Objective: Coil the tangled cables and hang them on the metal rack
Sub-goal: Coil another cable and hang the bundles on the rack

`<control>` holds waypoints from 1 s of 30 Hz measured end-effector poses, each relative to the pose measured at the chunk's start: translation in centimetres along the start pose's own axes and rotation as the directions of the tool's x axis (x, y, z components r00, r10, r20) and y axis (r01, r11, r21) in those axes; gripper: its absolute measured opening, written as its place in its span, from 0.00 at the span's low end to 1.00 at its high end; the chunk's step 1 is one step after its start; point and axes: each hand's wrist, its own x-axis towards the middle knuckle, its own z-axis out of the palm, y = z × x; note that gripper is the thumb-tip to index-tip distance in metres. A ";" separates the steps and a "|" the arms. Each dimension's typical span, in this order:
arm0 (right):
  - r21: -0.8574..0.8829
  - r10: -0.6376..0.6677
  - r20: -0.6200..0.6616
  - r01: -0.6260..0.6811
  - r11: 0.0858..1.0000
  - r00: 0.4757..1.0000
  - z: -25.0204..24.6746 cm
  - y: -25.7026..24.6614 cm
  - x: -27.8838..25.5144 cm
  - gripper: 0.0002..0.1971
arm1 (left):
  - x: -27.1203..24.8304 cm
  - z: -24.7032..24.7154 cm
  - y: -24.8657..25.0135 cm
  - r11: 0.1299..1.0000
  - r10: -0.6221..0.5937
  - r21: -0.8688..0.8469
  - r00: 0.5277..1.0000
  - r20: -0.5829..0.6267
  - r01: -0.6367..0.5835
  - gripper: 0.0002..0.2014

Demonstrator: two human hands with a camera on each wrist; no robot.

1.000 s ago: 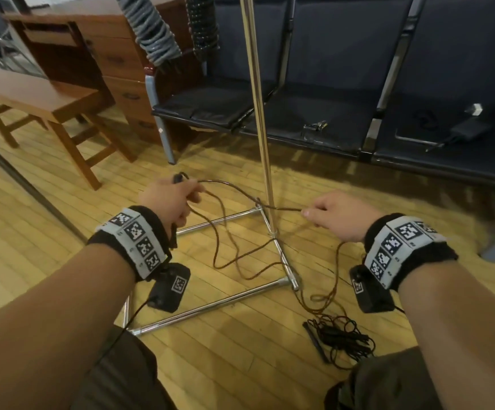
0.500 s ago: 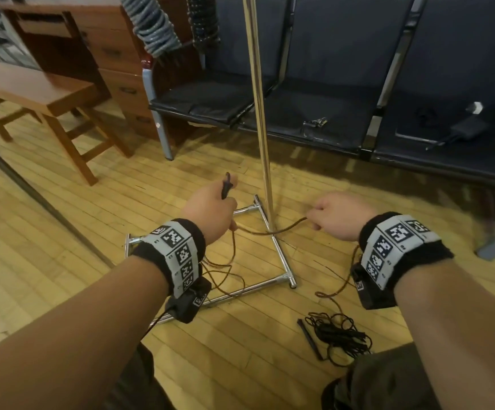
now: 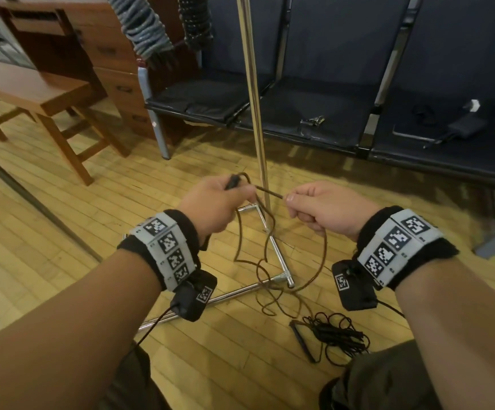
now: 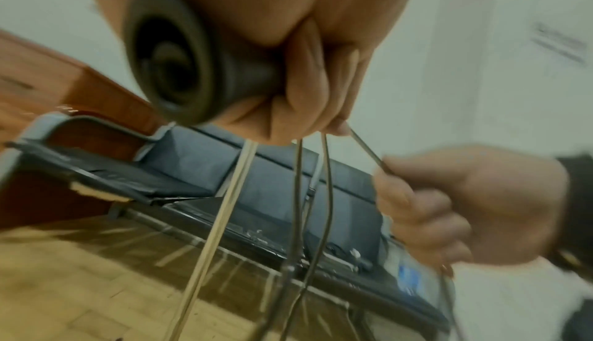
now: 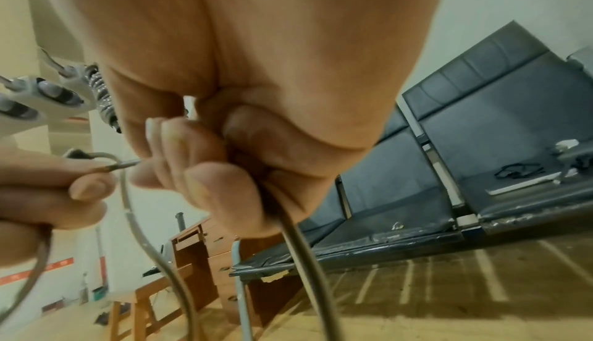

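Wooden floor: rack pole rises behind both hands' brown cable.

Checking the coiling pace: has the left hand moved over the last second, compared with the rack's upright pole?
Yes. The left hand, gripping the brown cable, has moved right toward the pole and closer to the right hand.

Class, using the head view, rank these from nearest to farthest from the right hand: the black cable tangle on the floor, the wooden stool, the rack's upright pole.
1. Upright pole, just left of the right hand.
2. Black cable tangle, on the floor below it.
3. Wooden stool, far left.
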 end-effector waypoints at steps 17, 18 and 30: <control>-0.326 0.007 -0.101 -0.040 0.945 0.995 0.8 1.0 0.6 0.21 | -0.3 -5.6 -2.2 0.966 -0.098 0.189 0.929 -0.356 0.174 0.12; -0.294 -0.002 -0.084 -0.023 0.955 0.996 1.1 0.7 0.6 0.21 | -0.4 -4.9 -2.1 0.955 -0.051 0.262 0.945 -0.324 0.141 0.16; -0.301 -0.009 -0.141 -0.034 0.953 0.990 1.1 -0.3 0.3 0.21 | -1.4 1.8 0.2 0.958 -0.031 0.284 0.977 0.209 -0.030 0.18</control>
